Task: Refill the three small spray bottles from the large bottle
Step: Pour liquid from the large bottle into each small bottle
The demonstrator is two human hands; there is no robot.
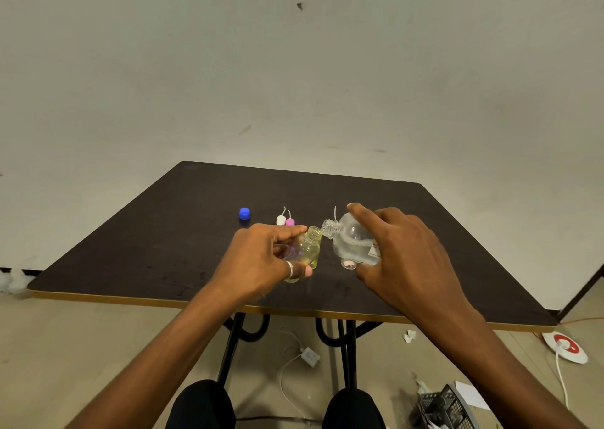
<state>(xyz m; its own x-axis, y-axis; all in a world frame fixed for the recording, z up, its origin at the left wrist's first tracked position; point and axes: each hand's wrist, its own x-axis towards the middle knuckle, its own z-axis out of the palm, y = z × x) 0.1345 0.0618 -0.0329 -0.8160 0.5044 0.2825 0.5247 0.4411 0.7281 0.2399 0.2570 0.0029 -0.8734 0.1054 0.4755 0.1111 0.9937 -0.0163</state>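
Observation:
My left hand [261,262] grips a small clear bottle [309,247] with yellowish liquid, its open neck tilted to the right. The large clear bottle [351,239] is in my right hand [402,255], tipped to the left, and its open mouth touches the small bottle's mouth. Both are held just above the dark table [130,249]. Part of another small clear bottle [348,264] shows under the large one, and a further clear bottle base [292,279] peeks out below my left fingers. A white spray head [280,219] and a pink spray head [290,221] stand behind my hands.
A blue cap [244,213] lies on the table at the back left. The table's yellow front edge [163,301] is close to my knees. On the floor are cables, a white adapter [310,355], a red and white disc [564,347] and a grey crate [444,407].

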